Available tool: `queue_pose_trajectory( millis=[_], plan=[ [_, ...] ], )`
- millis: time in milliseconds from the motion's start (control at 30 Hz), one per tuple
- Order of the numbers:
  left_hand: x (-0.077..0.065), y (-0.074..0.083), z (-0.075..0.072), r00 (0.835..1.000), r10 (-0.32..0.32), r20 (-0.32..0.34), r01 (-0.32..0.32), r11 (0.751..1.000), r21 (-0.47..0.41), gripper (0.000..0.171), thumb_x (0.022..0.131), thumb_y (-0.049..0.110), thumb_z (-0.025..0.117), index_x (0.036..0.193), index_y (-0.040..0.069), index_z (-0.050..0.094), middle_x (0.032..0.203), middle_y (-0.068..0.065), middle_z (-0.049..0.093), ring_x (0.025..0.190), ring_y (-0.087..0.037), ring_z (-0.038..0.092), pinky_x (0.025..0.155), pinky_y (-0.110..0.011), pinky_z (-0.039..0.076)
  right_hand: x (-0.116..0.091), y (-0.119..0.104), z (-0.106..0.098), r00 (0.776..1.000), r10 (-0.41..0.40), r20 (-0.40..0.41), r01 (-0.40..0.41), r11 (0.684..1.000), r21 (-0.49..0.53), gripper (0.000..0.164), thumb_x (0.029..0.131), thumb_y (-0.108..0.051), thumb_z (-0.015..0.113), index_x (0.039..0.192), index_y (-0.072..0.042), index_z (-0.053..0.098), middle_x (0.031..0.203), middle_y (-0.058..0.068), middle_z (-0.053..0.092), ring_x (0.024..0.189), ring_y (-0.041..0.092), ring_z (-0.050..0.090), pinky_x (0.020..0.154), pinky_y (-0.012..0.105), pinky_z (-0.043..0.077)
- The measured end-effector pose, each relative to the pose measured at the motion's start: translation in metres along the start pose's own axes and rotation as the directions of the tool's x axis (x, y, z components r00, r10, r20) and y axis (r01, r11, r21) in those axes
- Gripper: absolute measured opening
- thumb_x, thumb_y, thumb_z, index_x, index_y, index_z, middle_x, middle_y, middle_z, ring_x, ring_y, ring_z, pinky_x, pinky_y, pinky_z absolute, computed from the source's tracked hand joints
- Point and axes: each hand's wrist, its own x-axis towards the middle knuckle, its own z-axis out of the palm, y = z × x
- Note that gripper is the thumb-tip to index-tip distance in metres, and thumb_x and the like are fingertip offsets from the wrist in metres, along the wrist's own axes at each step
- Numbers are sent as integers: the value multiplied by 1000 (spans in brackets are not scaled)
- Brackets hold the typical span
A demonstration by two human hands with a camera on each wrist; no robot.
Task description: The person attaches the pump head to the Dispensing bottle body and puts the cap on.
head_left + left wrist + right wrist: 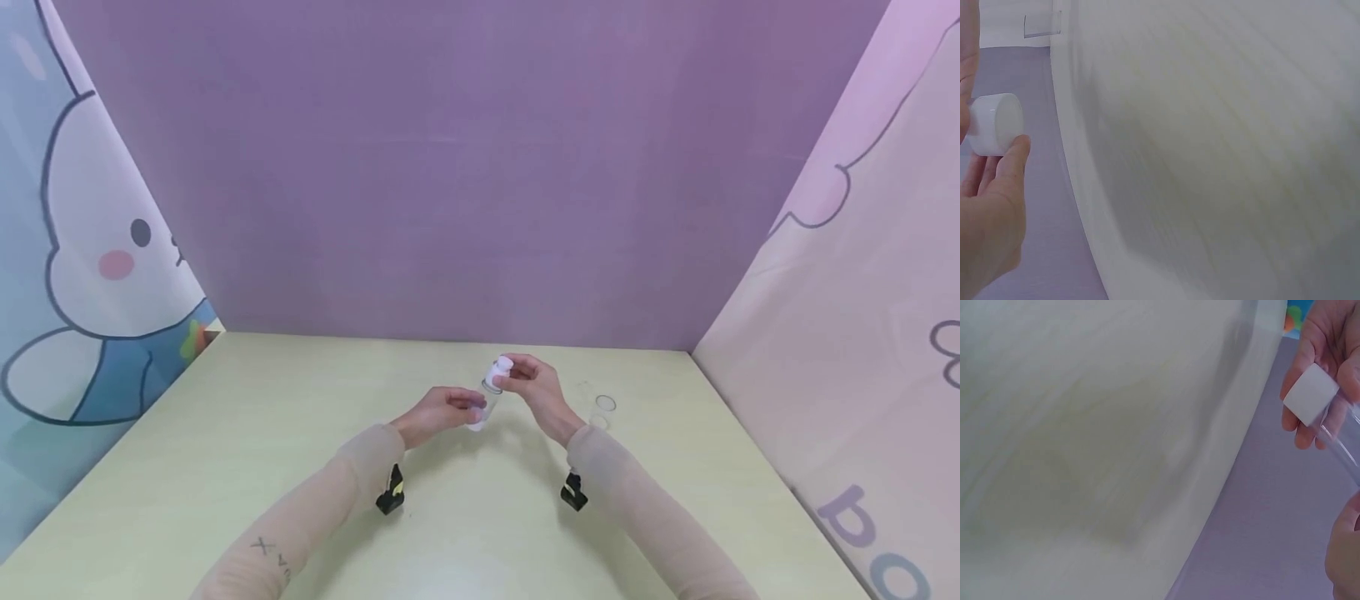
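Observation:
A clear tube (491, 403) is held tilted above the table between both hands. At its lower end is a white cap-like piece (476, 421), which my left hand (441, 409) pinches between thumb and fingers. That round white end (999, 124) shows close up in the left wrist view. My right hand (542, 394) grips a small white bottle-shaped piece (498, 372) at the tube's upper rim. Whether this piece sits inside the rim or only against it, I cannot tell. The right wrist view shows the white end (1310, 395) against the left fingers, the tube running toward the right hand.
A transparent round container (604, 409) with a dark rim stands on the pale table (315, 400), right of my right hand. Faint clear outlines lie beside it. A purple wall (450, 183) rises behind, with printed cloth panels at both sides.

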Motion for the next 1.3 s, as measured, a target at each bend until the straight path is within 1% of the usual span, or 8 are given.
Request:
queue_pose_trajectory(
  millis=[233, 400, 567, 767, 867, 1000, 1133, 1300],
  plan=[
    [-2, 1, -2, 1000, 9, 5, -9, 1000, 16, 43, 85, 28, 65, 124, 11, 56, 123, -8, 58, 111, -21, 55, 99, -45, 41, -1, 0, 3, 999, 3, -39, -3, 1000, 6, 39, 77, -4, 70, 114, -4, 58, 106, 9, 63, 93, 15, 59, 86, 29, 50],
    [-4, 4, -2, 1000, 22, 9, -22, 1000, 12, 41, 86, 25, 64, 124, 10, 56, 122, -8, 58, 109, -20, 56, 100, -46, 40, 0, 0, 3, 999, 0, -40, 0, 1000, -3, 37, 78, -6, 70, 113, -5, 59, 105, 8, 63, 93, 15, 58, 85, 28, 51],
    [-7, 4, -2, 1000, 22, 15, -22, 1000, -3, 42, 87, 24, 63, 125, 8, 55, 125, -9, 57, 113, -21, 54, 100, -46, 40, 0, 2, 3, 1000, -8, -22, 8, 1000, 15, 39, 77, -2, 69, 114, -3, 58, 102, 5, 62, 91, 14, 57, 83, 25, 50],
    [-9, 6, -1, 1000, 22, 14, -22, 1000, 0, 41, 87, 25, 63, 124, 10, 56, 126, -8, 57, 115, -21, 53, 100, -44, 41, -1, 4, -1, 999, -29, 16, 29, 999, 34, 41, 80, -2, 66, 119, -1, 56, 105, 5, 62, 93, 12, 57, 85, 24, 49],
    [-9, 6, -1, 1000, 25, 15, -25, 1000, 3, 41, 86, 26, 64, 124, 11, 56, 126, -8, 57, 116, -22, 53, 100, -44, 41, -3, 1, -4, 997, -54, 58, 48, 994, 97, 43, 83, 1, 62, 124, 1, 52, 118, 13, 59, 98, 11, 58, 89, 25, 47],
    [-7, 3, -2, 1000, 22, 16, -22, 1000, 1, 41, 86, 26, 65, 123, 11, 57, 127, -9, 56, 117, -23, 52, 100, -44, 41, -6, -3, -5, 985, -100, 139, 72, 979, 190, 47, 85, 4, 57, 130, 6, 44, 131, 20, 50, 106, 9, 57, 96, 26, 44],
    [-7, 0, -3, 1000, 12, 15, -12, 1000, 0, 42, 85, 27, 65, 123, 11, 57, 127, -9, 56, 117, -23, 52, 100, -45, 40, -8, -6, -3, 975, -107, 195, 57, 967, 248, 48, 86, 5, 54, 132, 8, 40, 129, 16, 53, 110, 10, 56, 100, 27, 40],
    [-7, 1, -2, 1000, 10, 16, -10, 1000, 5, 42, 85, 28, 65, 123, 12, 57, 127, -8, 56, 116, -22, 53, 100, -45, 41, -9, -6, -2, 978, -83, 193, 33, 968, 249, 47, 86, 5, 53, 132, 8, 41, 126, 13, 56, 111, 12, 56, 101, 28, 40]
  ],
)
